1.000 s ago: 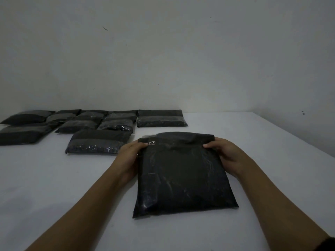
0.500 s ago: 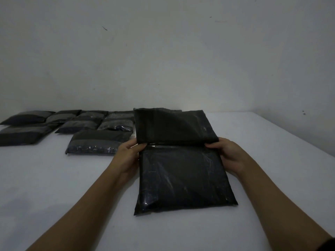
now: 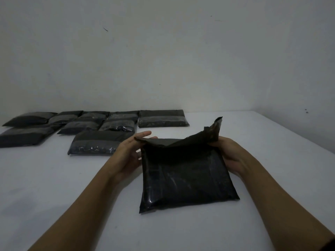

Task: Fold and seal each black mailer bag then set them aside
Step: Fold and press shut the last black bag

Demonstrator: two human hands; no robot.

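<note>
Changed since half a second ago: flap of the front mailer bag, then standing open and flat away from the person, is now crumpled and coming down toward the bag body, its right corner sticking up.

Front mailer bag: black, stuffed, lying on the white table directly before the person, between both forearms. Not yet folded shut or sealed.

Left hand: at the bag's upper left corner, fingers mostly straight and spread; thumb and forefinger appear to pinch the flap's left tip, though the dim light makes the contact hard to confirm.

Right hand: at the upper right corner, fingers curled round the flap edge and bag side, gripping it.

Finished bags: a group of folded black mailers lying flat at the far left of the table, near the wall, well apart from the front bag; several overlap. The exact count is unclear in the gloom.

Progress, as judged: most of the batch seems done. Remaining for this item: lay the flap down flat, press the seal, move it over to the group. No unworked bags are visible elsewhere.
</note>
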